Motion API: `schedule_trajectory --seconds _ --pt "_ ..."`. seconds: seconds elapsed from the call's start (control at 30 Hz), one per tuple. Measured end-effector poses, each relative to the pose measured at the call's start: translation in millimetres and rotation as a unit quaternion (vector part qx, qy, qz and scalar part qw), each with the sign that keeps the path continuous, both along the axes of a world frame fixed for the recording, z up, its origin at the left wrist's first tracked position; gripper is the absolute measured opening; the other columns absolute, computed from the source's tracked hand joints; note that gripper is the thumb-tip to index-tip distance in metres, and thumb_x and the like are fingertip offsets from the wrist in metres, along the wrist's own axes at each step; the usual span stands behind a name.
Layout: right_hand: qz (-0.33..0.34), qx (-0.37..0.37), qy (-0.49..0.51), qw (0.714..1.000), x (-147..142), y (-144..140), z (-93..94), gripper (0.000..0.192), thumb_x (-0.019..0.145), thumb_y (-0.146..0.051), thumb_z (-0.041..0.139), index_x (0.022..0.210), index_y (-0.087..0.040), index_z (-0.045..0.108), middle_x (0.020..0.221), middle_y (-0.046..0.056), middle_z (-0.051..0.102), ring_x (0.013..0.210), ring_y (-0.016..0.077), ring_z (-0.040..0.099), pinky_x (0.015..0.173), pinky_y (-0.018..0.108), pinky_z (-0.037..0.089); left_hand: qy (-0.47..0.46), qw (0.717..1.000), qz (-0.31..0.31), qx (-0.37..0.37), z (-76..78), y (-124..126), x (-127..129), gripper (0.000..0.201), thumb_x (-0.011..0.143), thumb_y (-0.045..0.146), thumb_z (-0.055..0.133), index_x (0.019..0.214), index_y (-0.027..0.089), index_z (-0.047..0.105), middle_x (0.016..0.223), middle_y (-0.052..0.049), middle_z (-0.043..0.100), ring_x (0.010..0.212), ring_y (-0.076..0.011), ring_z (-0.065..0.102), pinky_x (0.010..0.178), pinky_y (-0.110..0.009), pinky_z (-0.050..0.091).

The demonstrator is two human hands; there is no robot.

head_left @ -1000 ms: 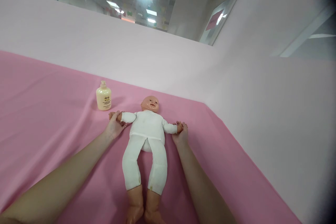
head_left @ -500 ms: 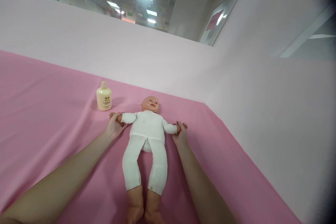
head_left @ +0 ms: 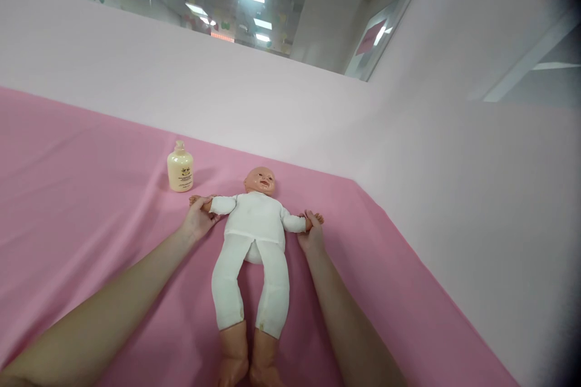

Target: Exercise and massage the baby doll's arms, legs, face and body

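A baby doll point(head_left: 255, 217) with a white cloth body lies on its back, arms spread wide and bare feet toward me. My left hand point(head_left: 198, 221) is closed around the doll's wrist on the left side, thumb on top. On the other side, my right hand point(head_left: 312, 234) grips the opposite wrist, with the doll's small fingers poking out past my thumb. Part of my fingers on both sides is hidden beneath the doll's arms. A cream pump bottle point(head_left: 180, 169) stands upright just beyond my left hand.
A pink cloth point(head_left: 113, 193) with some creases covers the surface under the doll. Behind it rises a white wall point(head_left: 218, 84) with a window point(head_left: 272, 6) above. Another white wall point(head_left: 454, 181) borders the right side.
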State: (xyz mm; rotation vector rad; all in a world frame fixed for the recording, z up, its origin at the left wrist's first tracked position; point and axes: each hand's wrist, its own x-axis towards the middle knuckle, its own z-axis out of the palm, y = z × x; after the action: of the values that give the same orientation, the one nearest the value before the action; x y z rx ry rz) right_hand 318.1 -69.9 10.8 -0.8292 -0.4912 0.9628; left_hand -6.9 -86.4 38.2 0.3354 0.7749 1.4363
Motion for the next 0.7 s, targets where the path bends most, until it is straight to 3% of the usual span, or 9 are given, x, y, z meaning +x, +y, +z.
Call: schedule_trajectory --seconds 0.43,0.6,0.7 --pt "0.016 -0.047 0.041 0.998 -1.1 -0.1 1.3 0.034 0.07 -0.03 0.085 0.077 -0.024 0.052 0.064 -0.008 0.06 0.058 0.0118 0.063 0.057 0.026 0.059 0.015 0.999 -0.033 0.021 -3.4 2.0 5.0 0.035 0.066 -0.005 0.064 0.092 0.018 0.067 0.09 -0.003 0.073 0.073 -0.0135 0.067 0.059 -0.022 0.05" --pt "-0.009 -0.041 0.09 0.995 -2.6 -2.5 4.3 0.023 0.084 -0.037 0.071 0.083 -0.025 0.051 0.068 -0.009 0.06 0.058 0.0101 0.062 0.063 0.027 0.061 0.013 1.0 -0.022 -0.002 -4.4 3.2 4.1 0.025 0.073 -0.002 0.065 0.089 0.018 0.067 0.085 -0.003 0.071 0.069 -0.0137 0.065 0.057 -0.023 0.051" --pt "-0.005 -0.044 0.111 0.993 -3.3 -5.6 8.3 0.021 0.091 -0.041 0.06 0.082 -0.025 0.05 0.066 -0.009 0.058 0.056 0.0104 0.061 0.063 0.028 0.062 0.008 1.0 -0.02 0.013 -2.6 2.1 3.8 0.011 0.084 0.011 0.066 0.091 0.019 0.067 0.085 -0.003 0.071 0.069 -0.0146 0.066 0.057 -0.024 0.052"
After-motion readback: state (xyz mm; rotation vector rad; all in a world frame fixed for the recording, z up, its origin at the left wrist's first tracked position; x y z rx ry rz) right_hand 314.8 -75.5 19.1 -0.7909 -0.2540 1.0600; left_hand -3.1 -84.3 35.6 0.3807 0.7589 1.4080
